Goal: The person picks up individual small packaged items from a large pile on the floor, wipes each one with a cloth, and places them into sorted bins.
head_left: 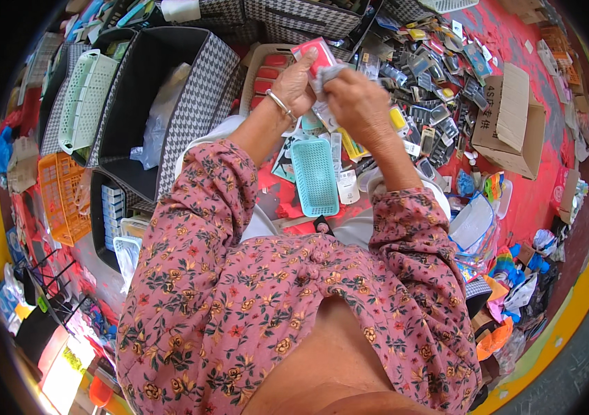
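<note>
In the upper middle of the frame we see the two hands close together, almost touching. The left hand (296, 84), with a thin bangle (280, 104) on its wrist, closes its fingers on a flat red packet (314, 55), which stands a little above both hands. The right hand (355, 102) is closed on a grey, crumpled clear wrapper (326, 75) that sits between the two hands, just under the red packet. We cannot tell if the wrapper belongs to the packet.

Directly below the hands, near the centre of the frame, a small teal plastic basket (314, 176) lies on the red floor covering (509, 34). Behind the left hand there is a beige tray (256, 62) with red items in a row. To the left of it stands a big houndstooth fabric box (197, 104) with a clear bag inside, and further left a pale green basket (83, 100) and an orange basket (59, 197). To the right of the hands many small packaged items (433, 104) are spread out, and beyond them, in the upper right, an open cardboard box (512, 121). The flowered sleeves (225, 228) fill the lower part of the frame.
</note>
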The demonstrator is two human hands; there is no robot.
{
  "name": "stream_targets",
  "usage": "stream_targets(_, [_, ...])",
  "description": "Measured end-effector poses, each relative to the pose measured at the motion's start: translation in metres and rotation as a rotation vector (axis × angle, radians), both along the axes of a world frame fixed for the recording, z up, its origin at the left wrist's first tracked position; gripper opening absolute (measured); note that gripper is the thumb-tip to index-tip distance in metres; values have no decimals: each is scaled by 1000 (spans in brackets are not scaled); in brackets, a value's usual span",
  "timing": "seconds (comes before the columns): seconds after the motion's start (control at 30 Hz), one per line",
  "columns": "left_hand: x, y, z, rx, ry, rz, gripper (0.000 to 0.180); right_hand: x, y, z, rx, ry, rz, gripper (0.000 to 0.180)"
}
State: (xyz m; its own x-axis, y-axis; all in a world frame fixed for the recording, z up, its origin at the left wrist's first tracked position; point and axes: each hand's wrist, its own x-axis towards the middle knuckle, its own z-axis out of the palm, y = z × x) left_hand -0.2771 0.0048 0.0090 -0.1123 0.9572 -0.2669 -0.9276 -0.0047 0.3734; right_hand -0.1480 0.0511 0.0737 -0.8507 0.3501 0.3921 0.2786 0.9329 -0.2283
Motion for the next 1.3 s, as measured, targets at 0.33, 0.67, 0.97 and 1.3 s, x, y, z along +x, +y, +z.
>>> stream_targets(0.33, [-11, -4, 18, 23, 100, 24, 45, 17, 38, 16, -1055, -117, -454, 37])
stream_targets(0.67, [-47, -12, 41, -10, 107, 71, 19, 8, 61, -12, -1503, 520, -295, 11])
stream_targets(0.97, [-93, -30, -5, -214, 156, 375, 9, 2, 46, -83, -1907, 456, -462, 6])
stream_targets(1.3, [-97, -37, 24, -208, 102, 650, 20, 21, 13, -178, -1674, 173, -678, 9])
